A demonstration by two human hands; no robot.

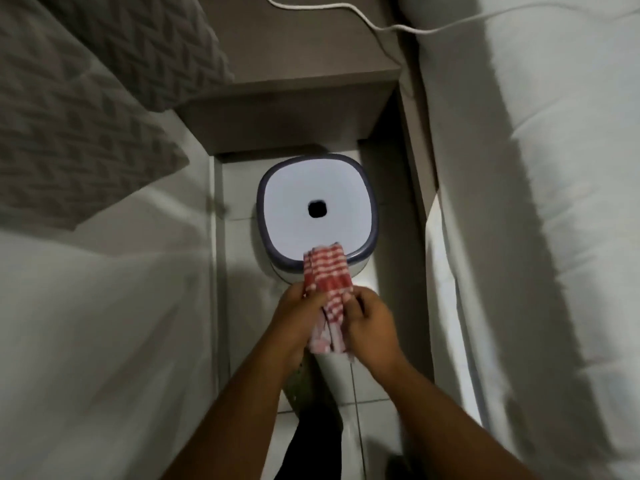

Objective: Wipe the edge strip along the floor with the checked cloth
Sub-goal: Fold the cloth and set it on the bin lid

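Note:
A red-and-white checked cloth (327,271) is bunched between both hands above the tiled floor, its upper end over the near rim of a stool. My left hand (298,317) grips its left side and my right hand (370,327) pinches its right side. The pale edge strip (216,271) runs along the floor at the foot of the white bed side on the left; a similar strip (414,168) runs along the right. Neither hand touches a strip.
A white stool (317,188) with a grey rim and a dark centre hole stands on the floor tiles (367,386). A grey bedside unit (287,109) sits beyond it with a white cable (381,27). White bedding (519,202) flanks the narrow gap; a grey patterned pillow (86,98) lies upper left.

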